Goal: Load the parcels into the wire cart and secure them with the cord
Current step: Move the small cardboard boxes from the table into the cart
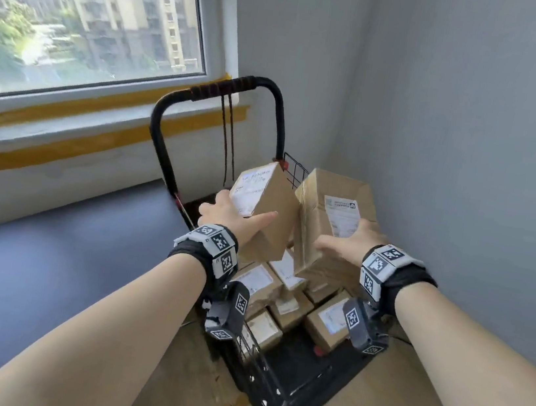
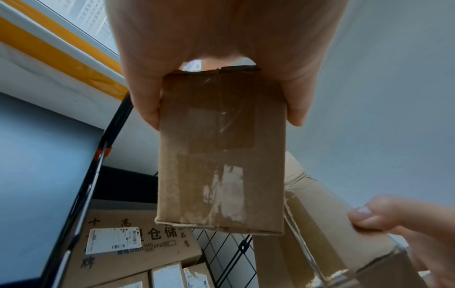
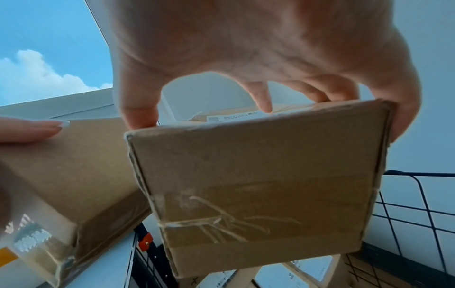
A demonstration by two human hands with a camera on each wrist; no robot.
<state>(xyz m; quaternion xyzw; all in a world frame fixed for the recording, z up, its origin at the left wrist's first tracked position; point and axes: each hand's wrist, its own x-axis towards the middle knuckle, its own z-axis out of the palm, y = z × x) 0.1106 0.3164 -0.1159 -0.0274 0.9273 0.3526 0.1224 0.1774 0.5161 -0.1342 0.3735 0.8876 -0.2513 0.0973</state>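
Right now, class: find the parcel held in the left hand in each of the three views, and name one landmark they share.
Head: left parcel at centre, tilted, gripped by the left hand, above the cart.
Left wrist: fills the centre, pinched from the top.
Right wrist: at the left edge.
Shared landmark: the right parcel beside it, held by the right hand, seen in all three.

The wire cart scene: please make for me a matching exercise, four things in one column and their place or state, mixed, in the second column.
Things:
1. smaller parcel
2. larger parcel
3. cord
4. labelled parcels

Places or states:
A. hangs from the cart handle
B. held in the left hand
C. lying in the wire cart
D. held in the right hand

Pairs: 1-B, 2-D, 3-A, 4-C
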